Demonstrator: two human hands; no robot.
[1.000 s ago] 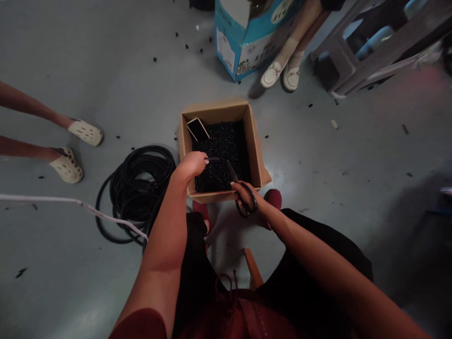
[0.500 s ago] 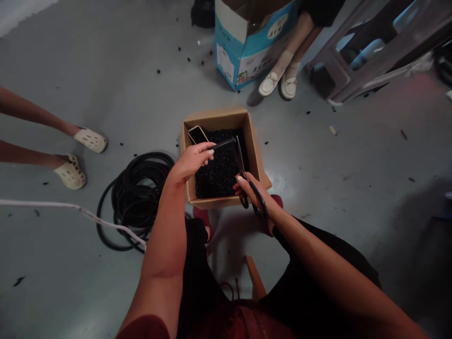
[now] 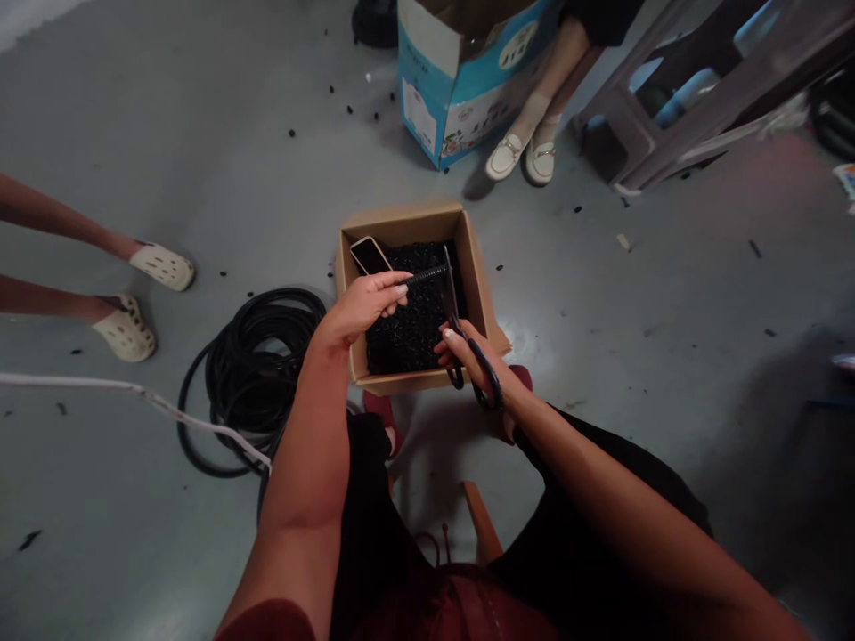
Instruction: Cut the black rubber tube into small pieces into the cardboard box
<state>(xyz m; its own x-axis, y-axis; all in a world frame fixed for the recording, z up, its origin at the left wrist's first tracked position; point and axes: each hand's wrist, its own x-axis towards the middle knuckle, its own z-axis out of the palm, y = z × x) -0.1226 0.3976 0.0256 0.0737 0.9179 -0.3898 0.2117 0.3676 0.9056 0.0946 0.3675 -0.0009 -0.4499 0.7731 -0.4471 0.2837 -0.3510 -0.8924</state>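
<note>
Two grips closed on my feed: the left grip [image 3: 364,307] pinches a short black cable [image 3: 424,276], and the right grip [image 3: 476,367] curls through black-handled scissors [image 3: 484,383] (blades at the cable's end), with a cardboard box [image 3: 401,223] of black granules [image 3: 407,334] just below both.

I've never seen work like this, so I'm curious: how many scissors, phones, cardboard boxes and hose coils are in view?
Scissors: 1
Phone: 1
Cardboard boxes: 2 (brown, blue and white)
Coil of black hose: 1
Total: 5
</note>
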